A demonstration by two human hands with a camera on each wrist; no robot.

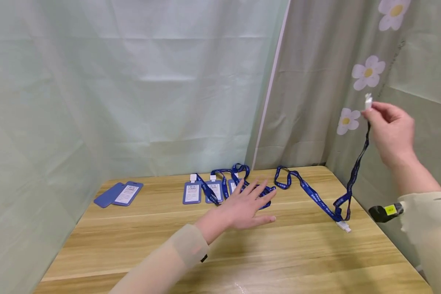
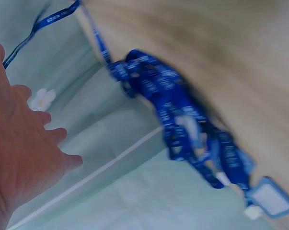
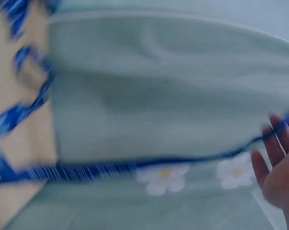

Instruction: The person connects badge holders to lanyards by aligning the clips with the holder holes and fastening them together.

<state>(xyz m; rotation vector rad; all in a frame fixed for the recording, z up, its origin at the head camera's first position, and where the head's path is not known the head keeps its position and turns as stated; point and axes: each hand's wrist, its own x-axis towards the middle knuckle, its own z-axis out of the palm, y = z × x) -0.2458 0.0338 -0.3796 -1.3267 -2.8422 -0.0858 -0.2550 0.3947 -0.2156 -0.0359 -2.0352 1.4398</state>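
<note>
High at the right, my right hand (image 1: 395, 130) pinches the white clip (image 1: 368, 101) of a blue lanyard (image 1: 354, 175). The strap hangs from those fingers to the table, where another blue strap (image 1: 312, 194) and a second white clip (image 1: 343, 226) lie; whether they are one lanyard I cannot tell. My left hand (image 1: 242, 206) is spread, fingers straight, over the middle of the table. It holds nothing and partly hides a bunch of lanyards (image 2: 168, 100). Attached there are blue card holders: one at the left (image 1: 192, 192), one in the middle (image 1: 214, 190), one partly covered (image 1: 234, 185).
At the table's far left lie two more card holders, one plain blue (image 1: 110, 195), the other with a white card (image 1: 128, 193) and overlapping it. Curtains (image 1: 183, 90) enclose the back and sides of the wooden table (image 1: 139, 232). A dark strap with a yellow label (image 1: 390, 210) hangs by the right sleeve.
</note>
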